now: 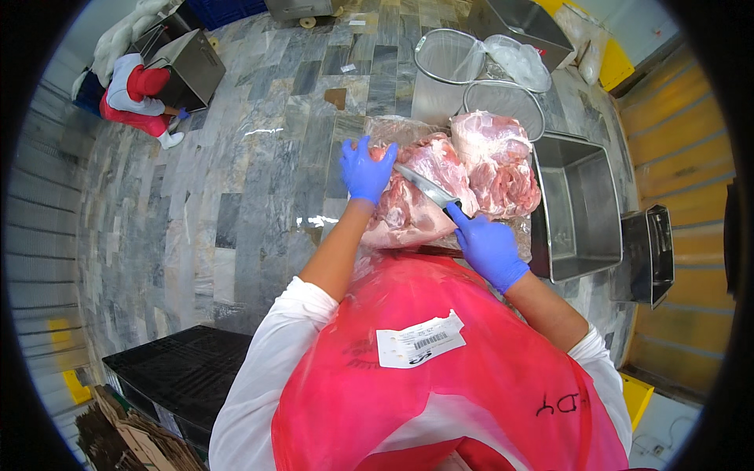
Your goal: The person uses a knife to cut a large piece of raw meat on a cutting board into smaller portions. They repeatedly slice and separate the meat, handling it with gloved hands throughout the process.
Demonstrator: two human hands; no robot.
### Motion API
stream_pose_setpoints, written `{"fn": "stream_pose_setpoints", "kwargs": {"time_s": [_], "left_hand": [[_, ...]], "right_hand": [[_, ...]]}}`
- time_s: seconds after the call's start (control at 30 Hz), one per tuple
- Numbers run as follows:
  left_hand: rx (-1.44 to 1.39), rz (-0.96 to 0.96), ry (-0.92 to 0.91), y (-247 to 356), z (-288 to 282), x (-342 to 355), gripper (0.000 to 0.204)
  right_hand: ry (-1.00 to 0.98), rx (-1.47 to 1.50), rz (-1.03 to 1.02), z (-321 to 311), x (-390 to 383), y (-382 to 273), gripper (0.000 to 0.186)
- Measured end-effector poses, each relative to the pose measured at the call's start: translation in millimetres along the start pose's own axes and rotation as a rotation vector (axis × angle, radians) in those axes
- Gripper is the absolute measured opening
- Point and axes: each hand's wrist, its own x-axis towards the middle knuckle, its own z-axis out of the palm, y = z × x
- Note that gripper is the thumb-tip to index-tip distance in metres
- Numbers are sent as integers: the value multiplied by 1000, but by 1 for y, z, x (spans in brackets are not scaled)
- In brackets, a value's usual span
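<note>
A large piece of raw meat (410, 213), pink with pale fat, lies in front of me over clear plastic. My left hand (365, 169), in a blue glove, grips its far left part, thumb and fingers apart with meat between them. My right hand (488, 245), also gloved in blue, is closed round the dark handle of a knife (426, 186). The blade slants up and left across the meat, its tip near my left thumb. Just to the right sits a second piece of raw meat (493, 145). The underside of the meat is hidden.
A deep steel tub (581, 267) stands at the right, with a smaller steel bin (666, 250) beyond it. Lined round containers (440, 82) are behind the meat. A black crate (169, 365) is at lower left. Another person (135, 98) bends by a steel cart (193, 69) at far left.
</note>
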Motion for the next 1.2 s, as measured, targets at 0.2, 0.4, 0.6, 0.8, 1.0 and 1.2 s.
{"fn": "stream_pose_setpoints", "kwargs": {"time_s": [0.2, 0.4, 0.6, 0.8, 1.0, 1.2], "left_hand": [[313, -165, -473, 15, 14, 36, 91], [315, -180, -520, 3, 23, 42, 75], [158, -179, -339, -2, 16, 23, 58], [33, -105, -226, -15, 20, 14, 44], [-33, -124, -258, -24, 20, 17, 41], [-37, -125, -210, -19, 13, 16, 39]], "right_hand": [[-118, 49, -39, -17, 17, 17, 57], [-174, 90, -35, -53, 17, 30, 56], [-179, -96, -137, -124, 47, 45, 41], [-181, -249, -321, -150, 109, 44, 30], [-413, -385, -354, -174, 181, 6, 24], [-646, -430, -368, -197, 252, -41, 21]]}}
